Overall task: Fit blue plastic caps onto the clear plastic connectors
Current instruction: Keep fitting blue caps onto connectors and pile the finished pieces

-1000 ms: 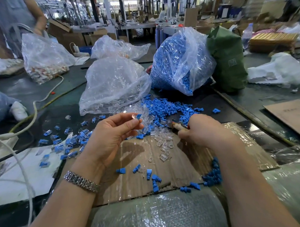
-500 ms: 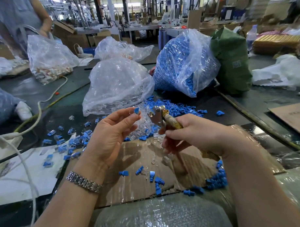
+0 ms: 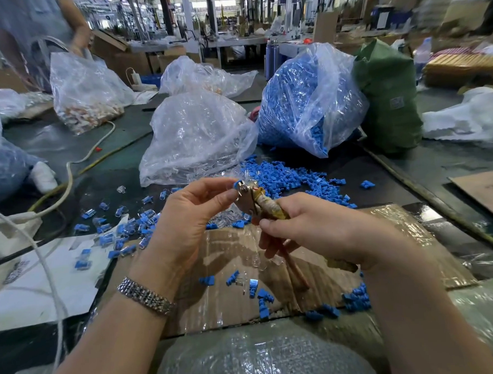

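Head view shows the right hand point(image 3: 319, 229) now lifted off the cardboard, fingers curled round the tape-wrapped handles of a pair of small metal pliers point(image 3: 250, 199), with the tool's nose brought up against the left hand point(image 3: 190, 216). A second ago that right hand was low, among the loose parts near the pile. The left hand has stayed raised, thumb and forefinger pinching a small blue plastic cap point(image 3: 237, 184) seated on a clear plastic connector; the connector itself is too small and transparent to make out well. The plier nose touches or sits just beside the cap; whether it bites on it I cannot tell. My reading: the cap is about to be squeezed home. Loose blue caps point(image 3: 281, 175) lie heaped just beyond the hands, with capped pieces point(image 3: 121, 236) scattered to the left.
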Motion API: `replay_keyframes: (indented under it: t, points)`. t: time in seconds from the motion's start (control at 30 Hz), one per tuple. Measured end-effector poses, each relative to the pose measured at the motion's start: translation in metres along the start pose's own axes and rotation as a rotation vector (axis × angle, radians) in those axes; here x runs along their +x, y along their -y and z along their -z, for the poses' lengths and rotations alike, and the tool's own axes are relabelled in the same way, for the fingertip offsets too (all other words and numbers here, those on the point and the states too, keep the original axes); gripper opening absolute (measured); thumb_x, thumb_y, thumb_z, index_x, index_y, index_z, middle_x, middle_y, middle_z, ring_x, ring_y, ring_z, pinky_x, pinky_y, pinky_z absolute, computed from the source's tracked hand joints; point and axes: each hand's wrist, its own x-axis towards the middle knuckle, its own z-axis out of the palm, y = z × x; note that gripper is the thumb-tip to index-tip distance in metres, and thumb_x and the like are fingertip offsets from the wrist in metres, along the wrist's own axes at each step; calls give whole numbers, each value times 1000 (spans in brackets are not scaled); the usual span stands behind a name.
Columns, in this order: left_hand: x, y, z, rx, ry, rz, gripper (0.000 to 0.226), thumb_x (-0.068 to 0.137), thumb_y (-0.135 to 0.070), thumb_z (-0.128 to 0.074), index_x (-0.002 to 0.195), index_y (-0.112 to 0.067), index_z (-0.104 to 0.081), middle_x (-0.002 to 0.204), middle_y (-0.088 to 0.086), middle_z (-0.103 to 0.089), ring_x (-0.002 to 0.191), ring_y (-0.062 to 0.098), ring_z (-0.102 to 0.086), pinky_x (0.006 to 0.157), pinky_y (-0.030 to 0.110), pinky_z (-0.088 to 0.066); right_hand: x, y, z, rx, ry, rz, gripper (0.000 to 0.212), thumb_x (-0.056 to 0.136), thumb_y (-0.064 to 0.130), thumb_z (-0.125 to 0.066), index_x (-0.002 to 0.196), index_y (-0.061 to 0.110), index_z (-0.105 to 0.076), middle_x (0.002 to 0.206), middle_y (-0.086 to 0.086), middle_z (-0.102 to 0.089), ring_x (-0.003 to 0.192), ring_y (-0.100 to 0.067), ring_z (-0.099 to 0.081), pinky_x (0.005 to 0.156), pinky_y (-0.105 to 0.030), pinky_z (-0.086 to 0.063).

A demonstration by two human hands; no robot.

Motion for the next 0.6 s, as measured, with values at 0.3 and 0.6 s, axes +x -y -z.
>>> replay_keyframes:
  t: [0.3, 0.6]
  points:
    - [-1, 5, -4, 114, -56, -116, 20, 77, -18, -77, 97, -16, -78, 96, 1, -80, 97, 14, -74, 85, 18, -55, 4, 3, -8, 13, -42, -27, 31, 106, 32, -50, 85, 10, -55, 73, -8, -67, 60, -20, -67, 68, -44, -58]
    - [0, 4, -3, 172, -92, -123, 22, 77, -22, -75, 98, -18, -77, 95, -4, -79, 95, 10, -73, 82, 16, -55, 6, 6, -8, 29, -56, -56, 43, 103, 44, -53, 97, 3, -63, 77, -11, -73, 65, -23, -73, 70, -39, -62]
